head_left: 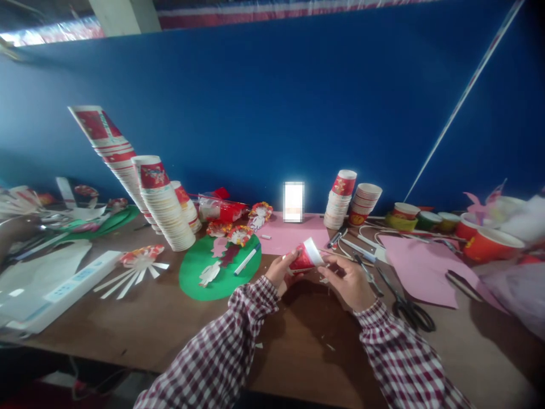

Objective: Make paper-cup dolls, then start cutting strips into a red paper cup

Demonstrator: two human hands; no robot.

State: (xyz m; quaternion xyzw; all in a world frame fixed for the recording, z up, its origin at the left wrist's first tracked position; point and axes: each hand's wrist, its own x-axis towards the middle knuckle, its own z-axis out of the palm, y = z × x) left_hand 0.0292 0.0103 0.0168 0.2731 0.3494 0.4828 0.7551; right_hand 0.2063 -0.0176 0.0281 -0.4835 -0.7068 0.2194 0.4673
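Note:
A red paper cup (303, 258) with a white rim lies tilted in my left hand (281, 269), whose fingers are wrapped round its body. At the cup's white end, my right hand (346, 278) has its thumb and fingers closed on the edge. Whether a small scrap is also between those fingertips is too small to tell. Left of my hands, a green paper disc (192, 279) bears small paper cut-outs and a white marker (247, 260). Scissors (409, 309) with black handles rest to the right of my right hand.
Tall stacks of paper cups (164, 204) lean at the left; shorter cup stacks (339, 210) stand at the back. Pink paper (419, 272), pens and orange cups (491, 245) are at the right. A cup cut into strips (138, 267) lies near a white power strip (70, 289). A blue partition (272, 102) rises behind.

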